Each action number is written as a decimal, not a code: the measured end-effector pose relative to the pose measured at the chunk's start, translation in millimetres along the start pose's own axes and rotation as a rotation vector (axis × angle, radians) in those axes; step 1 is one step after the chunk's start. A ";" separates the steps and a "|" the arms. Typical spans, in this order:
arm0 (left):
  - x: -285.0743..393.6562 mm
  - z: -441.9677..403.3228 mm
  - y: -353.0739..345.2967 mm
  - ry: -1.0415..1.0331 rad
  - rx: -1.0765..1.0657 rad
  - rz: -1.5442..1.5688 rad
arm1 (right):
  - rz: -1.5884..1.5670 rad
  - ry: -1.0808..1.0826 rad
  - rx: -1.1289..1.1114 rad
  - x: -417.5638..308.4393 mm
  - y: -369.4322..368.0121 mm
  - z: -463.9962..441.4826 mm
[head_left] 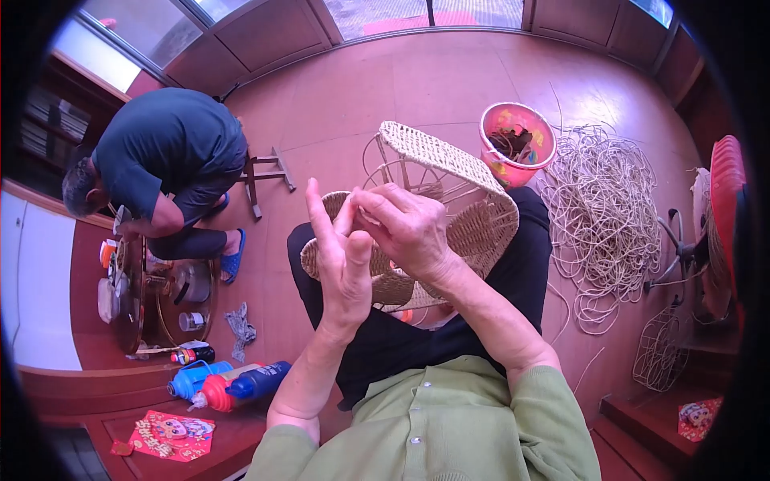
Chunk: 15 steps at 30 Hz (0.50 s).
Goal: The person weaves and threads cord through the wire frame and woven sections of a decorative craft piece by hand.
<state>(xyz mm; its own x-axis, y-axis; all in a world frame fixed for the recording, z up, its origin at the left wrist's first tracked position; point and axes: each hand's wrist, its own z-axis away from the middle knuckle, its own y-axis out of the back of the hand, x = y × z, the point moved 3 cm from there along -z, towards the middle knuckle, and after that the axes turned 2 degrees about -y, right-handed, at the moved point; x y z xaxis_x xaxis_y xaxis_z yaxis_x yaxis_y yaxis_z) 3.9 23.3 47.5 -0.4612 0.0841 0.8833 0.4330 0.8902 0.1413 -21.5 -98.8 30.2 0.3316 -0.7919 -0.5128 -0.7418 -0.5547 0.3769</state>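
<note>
A reddish floor (353, 92) spreads toward glazed panels (385, 12), with a heap of pale cord (605, 224) and a patterned bucket (501, 171) at right and another person (168, 144) bent over at left. The woven, wire-framed basket (439, 152) sits over the dark trousers (531, 232), just beyond and partly beneath both hands. The left hand (345, 280) has a wide grip, fingers spread; the right hand (413, 228) bunches its fingertips against it, and whether they hold a strand I cannot tell

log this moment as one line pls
left hand: one finger extended; right hand: fingers bunched beside left, grip unclear; woven frame: over lap; bucket: on floor beside rope pile
</note>
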 end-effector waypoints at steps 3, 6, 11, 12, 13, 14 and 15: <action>-15.2 -4.9 14.6 0.072 0.041 0.109 | -0.140 0.025 0.028 5.6 -4.5 4.3; -23.1 -30.3 26.8 0.333 -0.057 0.187 | -0.249 -0.085 0.029 12.8 1.2 10.8; -52.0 -53.9 33.7 0.607 -0.379 0.444 | -0.393 -0.339 -0.029 13.8 11.2 12.1; -54.1 -53.4 32.8 0.608 -0.377 0.455 | -0.475 -0.485 -0.030 19.0 10.6 12.2; -55.8 -53.8 31.8 0.597 -0.370 0.472 | -0.420 -0.446 -0.030 16.6 13.9 5.9; -57.3 -54.3 31.0 0.587 -0.364 0.488 | -0.412 -0.451 -0.030 18.6 15.1 1.1; -58.2 -54.0 27.0 0.590 -0.366 0.496 | -0.266 -0.327 0.012 18.6 18.5 -4.9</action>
<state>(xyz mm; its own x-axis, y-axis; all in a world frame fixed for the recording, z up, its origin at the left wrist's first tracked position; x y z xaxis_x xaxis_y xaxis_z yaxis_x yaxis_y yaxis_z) 84.3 18.3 24.1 0.2826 0.0885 0.9551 0.7481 0.6029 -0.2772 -26.2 -125.1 31.4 0.3108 -0.4977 -0.8097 -0.6630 -0.7240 0.1904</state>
